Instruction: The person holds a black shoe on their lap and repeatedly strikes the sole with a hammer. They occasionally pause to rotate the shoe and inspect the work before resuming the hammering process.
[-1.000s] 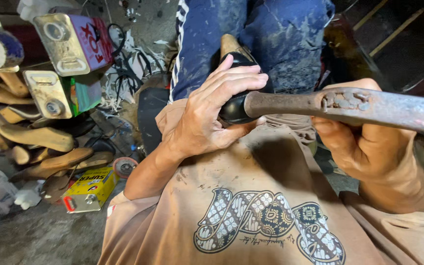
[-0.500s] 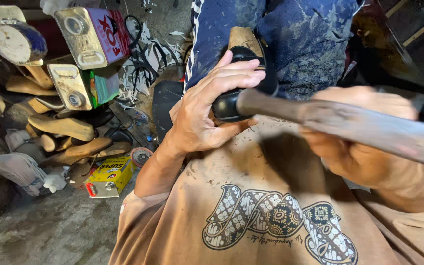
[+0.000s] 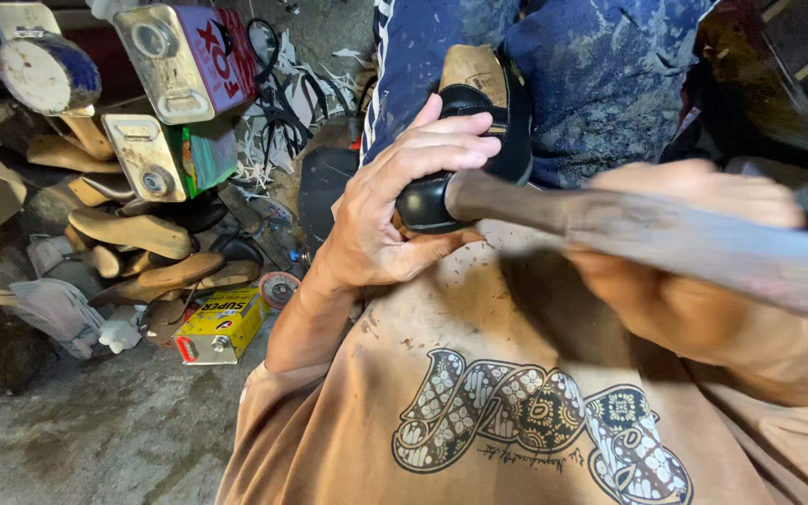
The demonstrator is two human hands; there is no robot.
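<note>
A black shoe (image 3: 479, 126) on a wooden last rests on my lap against my blue stained trousers (image 3: 600, 75). My left hand (image 3: 399, 210) wraps over the shoe's toe and holds it steady. My right hand (image 3: 694, 252), blurred with motion, grips a long rust-coloured tool with a wooden handle (image 3: 647, 234). The tool's near end lies against the toe of the shoe, just under my left fingers. My tan printed shirt (image 3: 516, 421) fills the lower part of the view.
Left of me lie several wooden shoe lasts (image 3: 133, 234), two large metal tins (image 3: 180, 56), a small yellow tin (image 3: 222, 323), a round tin (image 3: 49, 70), black straps and white scraps (image 3: 278, 93) on a dirty concrete floor (image 3: 95, 440).
The view has shifted right and the shoe has come up in it. The tool has swung down from level to a slant, and my right hand now blurs with motion.
</note>
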